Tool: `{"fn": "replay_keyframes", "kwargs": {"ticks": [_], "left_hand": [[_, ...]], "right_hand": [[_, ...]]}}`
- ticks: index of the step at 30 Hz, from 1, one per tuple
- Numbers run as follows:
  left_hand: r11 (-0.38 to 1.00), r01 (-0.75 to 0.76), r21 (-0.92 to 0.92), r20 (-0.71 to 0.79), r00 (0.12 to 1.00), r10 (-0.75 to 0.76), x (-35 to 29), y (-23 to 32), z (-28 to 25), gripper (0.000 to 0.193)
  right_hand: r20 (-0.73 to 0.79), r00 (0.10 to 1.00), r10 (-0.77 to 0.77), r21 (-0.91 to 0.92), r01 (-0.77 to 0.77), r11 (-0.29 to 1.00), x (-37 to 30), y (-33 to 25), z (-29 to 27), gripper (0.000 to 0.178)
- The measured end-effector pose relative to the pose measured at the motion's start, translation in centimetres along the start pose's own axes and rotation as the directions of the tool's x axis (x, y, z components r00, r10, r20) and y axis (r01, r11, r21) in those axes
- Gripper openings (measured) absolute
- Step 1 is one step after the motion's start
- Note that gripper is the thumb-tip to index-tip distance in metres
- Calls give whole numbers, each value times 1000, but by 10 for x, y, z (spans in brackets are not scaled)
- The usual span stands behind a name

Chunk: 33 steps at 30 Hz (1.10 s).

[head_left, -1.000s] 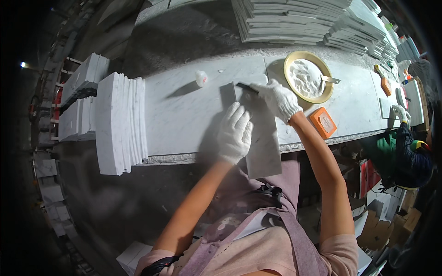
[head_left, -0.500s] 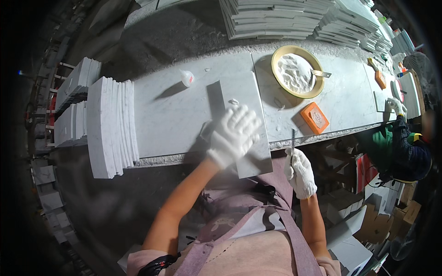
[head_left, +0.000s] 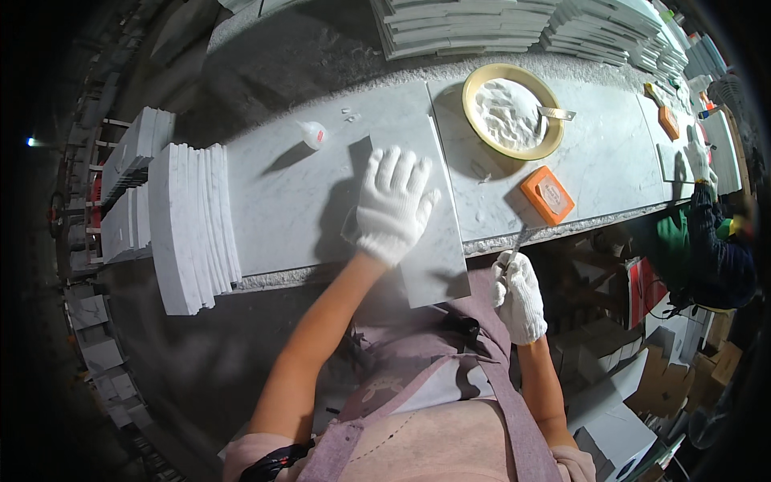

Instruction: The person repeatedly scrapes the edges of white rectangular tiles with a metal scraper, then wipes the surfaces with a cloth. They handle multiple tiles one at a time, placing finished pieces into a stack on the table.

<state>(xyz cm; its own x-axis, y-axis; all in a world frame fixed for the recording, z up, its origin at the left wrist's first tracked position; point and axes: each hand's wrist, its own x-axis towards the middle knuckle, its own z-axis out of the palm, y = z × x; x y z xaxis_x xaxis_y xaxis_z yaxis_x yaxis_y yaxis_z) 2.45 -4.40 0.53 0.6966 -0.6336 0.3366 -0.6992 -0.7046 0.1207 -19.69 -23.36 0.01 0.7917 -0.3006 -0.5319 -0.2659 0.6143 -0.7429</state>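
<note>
My left hand [head_left: 391, 201], in a white knit glove, lies spread on a smooth grey stone tile [head_left: 438, 269]. That tile rests on a pale marble slab [head_left: 273, 201], and its near end juts past the slab's front edge. At the right, my gloved right hand [head_left: 520, 299] is closed around a thin metal blade tool [head_left: 522, 239], whose tip points up toward an orange box [head_left: 548, 197]. The tool's handle is hidden in the fingers. Beyond the box stands a yellow bowl [head_left: 467, 100] of white powder or paste, with a flat metal scraper [head_left: 557, 113] stuck in it.
A small white squeeze bottle [head_left: 312, 135] stands left of the tile, with white crumbs [head_left: 350, 116] nearby. Upright tiles [head_left: 189, 229] line the left end; stacked slabs [head_left: 466, 28] rise at the back. Another person's gloved hand [head_left: 700, 161] works at the far right.
My left hand has slid a little to the left over the tile and its motion blur is gone. A white chip that lay on the tile is no longer visible there. The right hand's blade now leans right.
</note>
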Motion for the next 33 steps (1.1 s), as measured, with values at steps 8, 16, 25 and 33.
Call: {"fn": "replay_keyframes", "kwargs": {"ticks": [8, 16, 25, 33], "left_hand": [[993, -48, 106, 4, 999, 48, 44, -25, 20, 58], [984, -76, 159, 55, 996, 68, 34, -14, -7, 52], [969, -79, -232, -205, 978, 31, -59, 10, -23, 33], [928, -110, -355, -335, 942, -16, -83, 3, 3, 34]], "right_hand": [[-72, 995, 67, -68, -72, 995, -14, -6, 14, 34], [-85, 992, 91, -96, -99, 990, -13, -10, 19, 30], [35, 986, -161, -510, 156, 846, 52, -48, 62, 26], [465, 735, -493, -812, 576, 93, 164, -61, 135, 34]]}}
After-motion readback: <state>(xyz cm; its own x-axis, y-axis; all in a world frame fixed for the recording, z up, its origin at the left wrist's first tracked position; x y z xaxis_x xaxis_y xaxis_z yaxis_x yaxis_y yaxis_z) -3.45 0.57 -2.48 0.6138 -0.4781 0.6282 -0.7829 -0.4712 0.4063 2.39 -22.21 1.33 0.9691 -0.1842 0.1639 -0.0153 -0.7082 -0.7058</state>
